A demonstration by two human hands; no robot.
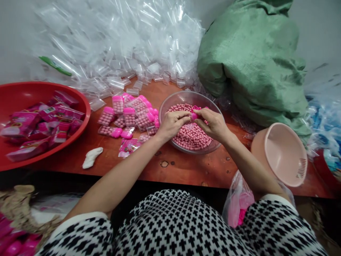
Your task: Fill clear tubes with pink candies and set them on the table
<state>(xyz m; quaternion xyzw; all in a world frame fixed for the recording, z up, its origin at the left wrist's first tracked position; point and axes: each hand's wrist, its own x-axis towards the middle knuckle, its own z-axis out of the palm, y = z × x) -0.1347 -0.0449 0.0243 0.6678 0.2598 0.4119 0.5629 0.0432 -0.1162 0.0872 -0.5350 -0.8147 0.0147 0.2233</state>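
Note:
Over a clear glass bowl [170, 103] full of small pink candy balls [191, 137], my two hands meet. My left hand [172, 122] is closed around a small clear box that is mostly hidden in its fingers. My right hand [211, 122] pinches a pink cap [195, 114] against that box. To the left of the bowl lies a heap of filled boxes with pink caps [130, 115]. One pink printed packet [127, 146] lies flat in front of the heap.
A red basin [80, 97] at the left holds several pink printed packets. Empty clear boxes [119, 46] pile up at the back. A green sack [253, 60] sits at back right, a pink strainer basin [282, 153] at right. A bag of pink caps [238, 204] rests by my lap.

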